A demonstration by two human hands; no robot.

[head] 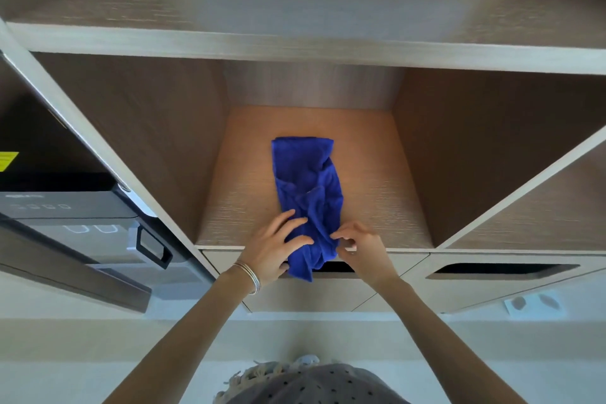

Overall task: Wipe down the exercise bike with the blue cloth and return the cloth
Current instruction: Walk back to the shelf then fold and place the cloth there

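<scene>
Soft, light and limp, the cloth (pixel 306 180) lies on the shelf (pixel 236 200), near end overhanging, between my left grip (pixel 277 248), pressing it straight-fingered, and right grip (pixel 359 248), pinching its edge, likely the best hold.

Blue cloth (pixel 308 187) on a wooden shelf (pixel 242 200)

The shelf is the floor of an open cubby, wood-grained, with dark brown side walls and a pale front edge. The cloth lies crumpled lengthwise along its middle, far end squared towards the back wall, near end drooping over the front edge.
</scene>
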